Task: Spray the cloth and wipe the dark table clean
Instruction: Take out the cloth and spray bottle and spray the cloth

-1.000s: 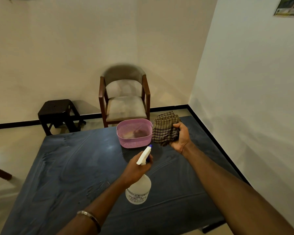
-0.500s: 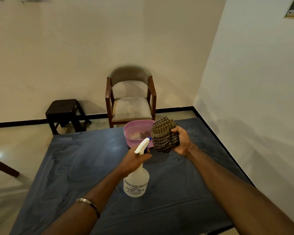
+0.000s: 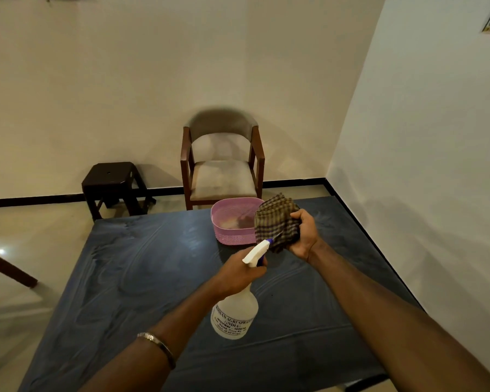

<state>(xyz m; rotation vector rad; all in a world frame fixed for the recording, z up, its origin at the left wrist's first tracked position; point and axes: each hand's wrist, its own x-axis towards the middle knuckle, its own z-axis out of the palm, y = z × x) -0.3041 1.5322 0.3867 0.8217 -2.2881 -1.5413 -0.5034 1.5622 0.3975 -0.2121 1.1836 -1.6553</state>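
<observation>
The left hand [image 3: 238,271] is wrapped around the neck of a white spray bottle [image 3: 235,315], held above the dark surface [image 3: 130,292], its nozzle almost touching the cloth. The right hand [image 3: 304,234] grips a bunched checked cloth [image 3: 276,220] in the air. A pink basket [image 3: 229,222] sits just behind; a chair [image 3: 222,165] and stool [image 3: 112,182] stand beyond.

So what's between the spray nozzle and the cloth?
Nothing: in the head view the spray bottle's nozzle points straight at the checked cloth, with only a sliver of air between them.
</observation>
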